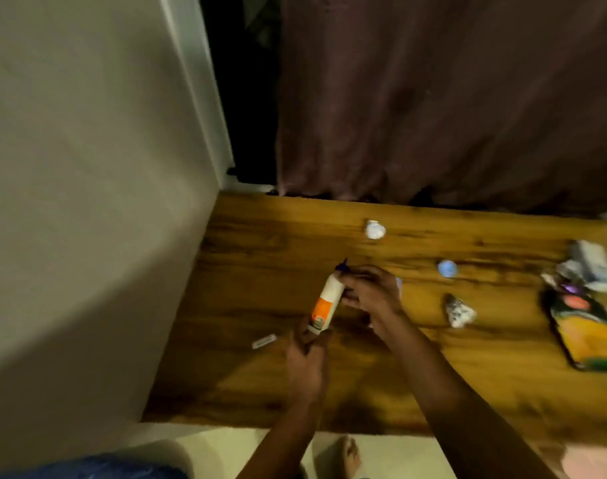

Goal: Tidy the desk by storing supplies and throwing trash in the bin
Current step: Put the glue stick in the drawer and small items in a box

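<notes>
A white glue bottle (326, 302) with an orange label and a dark purple tip is held tilted above the wooden desk (260, 375). My left hand (307, 364) grips its base. My right hand (367, 292) is closed around its upper part near the tip. Crumpled paper balls lie on the desk: one at the back (374, 229), a bluish one (447, 268), and one to the right of my hands (459, 311). A small white stick-like item (264, 341) lies left of my left hand.
A crayon box (585, 330) and a pile of wrappers and crumpled packaging (588, 267) lie at the desk's right side. A white wall (88, 202) borders the left, a dark curtain (433, 98) hangs behind. My bare foot (350, 456) shows on the pale floor below the desk edge.
</notes>
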